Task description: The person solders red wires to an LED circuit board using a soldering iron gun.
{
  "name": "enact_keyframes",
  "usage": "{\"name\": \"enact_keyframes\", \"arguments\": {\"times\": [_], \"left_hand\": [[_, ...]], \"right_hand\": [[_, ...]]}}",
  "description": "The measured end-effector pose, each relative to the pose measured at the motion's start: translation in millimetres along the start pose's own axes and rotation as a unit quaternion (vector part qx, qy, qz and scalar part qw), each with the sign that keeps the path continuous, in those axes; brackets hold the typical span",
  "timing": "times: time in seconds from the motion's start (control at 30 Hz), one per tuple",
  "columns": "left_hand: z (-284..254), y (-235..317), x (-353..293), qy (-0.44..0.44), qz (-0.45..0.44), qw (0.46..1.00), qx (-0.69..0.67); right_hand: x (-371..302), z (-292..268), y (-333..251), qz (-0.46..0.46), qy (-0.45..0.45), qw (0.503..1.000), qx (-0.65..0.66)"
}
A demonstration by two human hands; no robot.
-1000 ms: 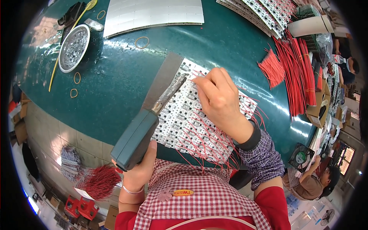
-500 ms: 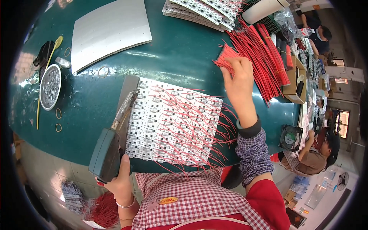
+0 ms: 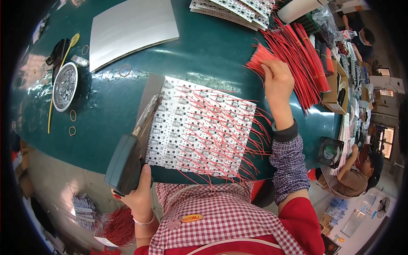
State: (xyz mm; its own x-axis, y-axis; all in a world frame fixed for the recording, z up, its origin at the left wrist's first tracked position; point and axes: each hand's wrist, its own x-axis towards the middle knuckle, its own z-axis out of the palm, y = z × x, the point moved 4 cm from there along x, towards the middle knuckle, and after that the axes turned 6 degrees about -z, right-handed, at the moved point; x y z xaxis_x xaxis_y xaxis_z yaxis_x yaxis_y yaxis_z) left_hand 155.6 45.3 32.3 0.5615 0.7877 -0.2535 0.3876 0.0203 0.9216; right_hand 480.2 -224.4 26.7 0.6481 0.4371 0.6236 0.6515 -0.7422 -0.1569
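My left hand (image 3: 141,202) is wrapped round the handle of a dark green soldering gun (image 3: 122,163). The gun's slender metal tip rests near the left edge of a white circuit board panel (image 3: 163,138). Dozens of thin red wires trail rightward from the panel, past its right and near edges. Beyond its far right corner, my right hand (image 3: 280,85) has thumb and fingers pinched together at the near end of a small fanned bunch of red wires (image 3: 258,56). How many wires the fingertips grip is hidden.
Longer red wires (image 3: 293,63) lie in a heap to the right, beside a cardboard box (image 3: 335,95) and a small black fan (image 3: 330,152). A white bowl (image 3: 65,87) stands left. White boards (image 3: 134,32) and stacked circuit panels (image 3: 231,12) lie farther back. A co-worker (image 3: 357,176) sits at right.
The whole view has shifted, so the table's things appear a little farther right and higher. My right hand has drawn slightly right and nearer at the wire bunch. My left hand keeps its grip.
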Motion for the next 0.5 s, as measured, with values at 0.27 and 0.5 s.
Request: {"name": "enact_keyframes", "arguments": {"times": [0.27, 0.5], "left_hand": [[3, -2, 1, -0.005, 0.076, 0.997, 0.003], [0, 0, 2, 0.006, 0.066, 0.998, -0.017]], "right_hand": [[9, -11, -2, -0.02, -0.041, 0.998, 0.032], [17, -15, -10, -0.025, -0.058, 0.996, 0.058]]}}
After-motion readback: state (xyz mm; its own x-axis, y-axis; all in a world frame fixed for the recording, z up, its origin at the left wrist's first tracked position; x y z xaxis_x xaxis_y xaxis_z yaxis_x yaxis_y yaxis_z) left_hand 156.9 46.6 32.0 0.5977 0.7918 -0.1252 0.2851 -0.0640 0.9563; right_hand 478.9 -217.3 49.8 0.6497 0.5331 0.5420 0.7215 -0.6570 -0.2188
